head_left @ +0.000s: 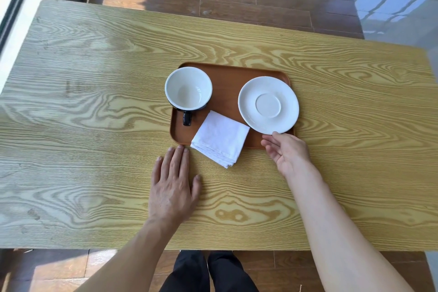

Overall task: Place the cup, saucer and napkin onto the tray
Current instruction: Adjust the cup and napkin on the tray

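A brown tray [227, 78] lies mid-table. On its left side stands a cup [188, 89], white inside and black outside, with its handle toward me. A white saucer [268, 104] rests on the tray's right side and overhangs the right rim. A folded white napkin [220, 138] lies across the tray's near edge, partly on the table. My right hand [285, 150] is just below the saucer, fingers apart, with a fingertip touching its near rim. My left hand [174, 185] lies flat on the table, fingertips at the tray's near left corner.
The wooden table [94, 102] has bare surface on all sides of the tray. Its near edge runs just above my legs. Dark wooden floor lies beyond the far edge, and a window frame runs along the left.
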